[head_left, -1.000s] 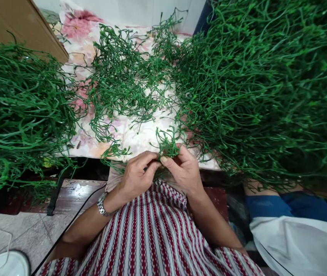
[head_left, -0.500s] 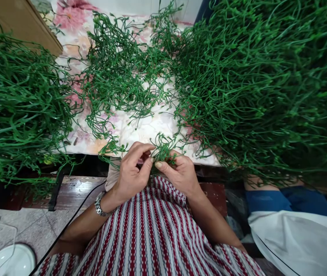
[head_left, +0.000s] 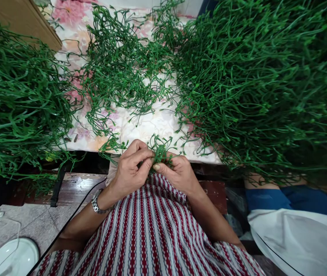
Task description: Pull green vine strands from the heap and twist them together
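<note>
- Small green bundle (head_left: 160, 150): thin stems with knobbed tips, fanned upward; located between the two hands, at the table's near edge, in front of the wearer's lap.
- Right hand (head_left: 178, 173): thumb and fingers closed on the bundle, thumb across its near side.
- Left hand (head_left: 132, 165): fingers curled, thumb and forefinger tips drawn close together at the bundle's left side; whether a stem is caught between them cannot be told.
- Wristwatch (head_left: 96, 201): metal-link band, worn on the left wrist.
- Striped shirt (head_left: 152, 234): red, white and dark pattern, behind and below the hands.
- Floral tablecloth (head_left: 140, 130): white ground, pink and orange blooms, bare patch just beyond the bundle.
- Middle scatter (head_left: 120, 73): loose green stems, tangled, spread over the cloth.
- Right heap (head_left: 252, 88): similar stems, large, dense, overhanging the near edge.
- Left heap (head_left: 16, 103): longer-looking strands, also overhanging.
- Cardboard box (head_left: 16, 19): brown, behind the left heap.
- White cloth (head_left: 301, 234): lower right, near blue fabric (head_left: 307, 199).
- White round object (head_left: 14, 257): lower left, glossy.
</note>
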Demonstrator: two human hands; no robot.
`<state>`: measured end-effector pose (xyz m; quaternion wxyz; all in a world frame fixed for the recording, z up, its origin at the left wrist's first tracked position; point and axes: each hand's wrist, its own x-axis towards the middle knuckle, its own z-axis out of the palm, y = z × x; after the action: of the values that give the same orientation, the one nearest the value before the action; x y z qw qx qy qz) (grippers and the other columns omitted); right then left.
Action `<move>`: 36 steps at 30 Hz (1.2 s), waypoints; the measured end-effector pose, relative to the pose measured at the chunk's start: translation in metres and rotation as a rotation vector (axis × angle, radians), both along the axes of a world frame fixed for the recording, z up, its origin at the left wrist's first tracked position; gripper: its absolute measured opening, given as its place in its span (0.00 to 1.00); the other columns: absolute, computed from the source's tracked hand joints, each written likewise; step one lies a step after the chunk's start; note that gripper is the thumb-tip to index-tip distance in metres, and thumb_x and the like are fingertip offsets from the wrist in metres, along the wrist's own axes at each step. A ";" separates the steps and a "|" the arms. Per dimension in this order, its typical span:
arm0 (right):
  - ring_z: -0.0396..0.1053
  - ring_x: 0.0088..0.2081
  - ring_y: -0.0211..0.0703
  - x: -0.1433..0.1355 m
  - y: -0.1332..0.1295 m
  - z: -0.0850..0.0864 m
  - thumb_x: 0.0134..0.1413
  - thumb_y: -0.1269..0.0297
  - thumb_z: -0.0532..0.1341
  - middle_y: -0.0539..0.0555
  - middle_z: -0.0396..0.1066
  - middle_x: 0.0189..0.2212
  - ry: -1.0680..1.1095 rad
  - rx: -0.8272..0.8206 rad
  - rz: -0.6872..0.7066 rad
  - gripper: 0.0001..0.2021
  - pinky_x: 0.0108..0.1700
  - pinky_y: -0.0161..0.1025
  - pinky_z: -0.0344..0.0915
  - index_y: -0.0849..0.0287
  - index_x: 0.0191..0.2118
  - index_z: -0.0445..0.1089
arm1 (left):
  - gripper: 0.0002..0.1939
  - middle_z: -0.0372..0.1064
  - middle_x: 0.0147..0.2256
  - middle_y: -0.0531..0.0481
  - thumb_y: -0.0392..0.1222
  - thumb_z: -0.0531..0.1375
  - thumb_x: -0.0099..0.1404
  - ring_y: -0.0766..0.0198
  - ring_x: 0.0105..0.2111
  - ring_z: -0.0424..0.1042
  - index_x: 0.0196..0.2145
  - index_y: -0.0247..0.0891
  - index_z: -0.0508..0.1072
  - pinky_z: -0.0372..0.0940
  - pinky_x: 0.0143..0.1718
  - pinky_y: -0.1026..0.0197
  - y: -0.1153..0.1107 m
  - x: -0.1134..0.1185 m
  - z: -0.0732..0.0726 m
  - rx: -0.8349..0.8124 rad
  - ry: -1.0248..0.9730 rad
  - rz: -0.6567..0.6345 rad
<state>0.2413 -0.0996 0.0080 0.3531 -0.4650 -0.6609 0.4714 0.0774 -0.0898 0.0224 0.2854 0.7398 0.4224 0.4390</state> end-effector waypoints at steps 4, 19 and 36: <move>0.62 0.23 0.32 0.018 -0.002 0.016 0.53 0.61 0.61 0.47 0.66 0.22 -0.128 0.023 -0.028 0.08 0.26 0.30 0.57 0.61 0.32 0.70 | 0.07 0.61 0.27 0.52 0.26 0.55 0.58 0.68 0.29 0.63 0.31 0.35 0.68 0.60 0.30 0.65 0.002 -0.005 0.004 0.019 0.047 0.037; 0.61 0.25 0.33 0.001 0.004 0.025 0.54 0.66 0.59 0.47 0.63 0.22 -0.322 0.358 -0.208 0.06 0.29 0.33 0.57 0.59 0.28 0.63 | 0.08 0.61 0.25 0.51 0.29 0.52 0.60 0.66 0.27 0.62 0.26 0.36 0.67 0.60 0.30 0.63 -0.006 0.007 0.002 0.169 0.450 0.063; 0.64 0.30 0.37 0.002 0.007 0.016 0.55 0.68 0.59 0.51 0.66 0.27 -0.197 0.431 -0.108 0.02 0.33 0.36 0.61 0.59 0.35 0.66 | 0.05 0.64 0.30 0.50 0.30 0.55 0.59 0.67 0.31 0.65 0.30 0.36 0.68 0.61 0.31 0.65 0.003 0.002 -0.003 -0.313 -0.240 0.020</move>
<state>0.2430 -0.0927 0.0238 0.4026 -0.4574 -0.7516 0.2526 0.0790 -0.0866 0.0192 0.4412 0.6245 0.4557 0.4558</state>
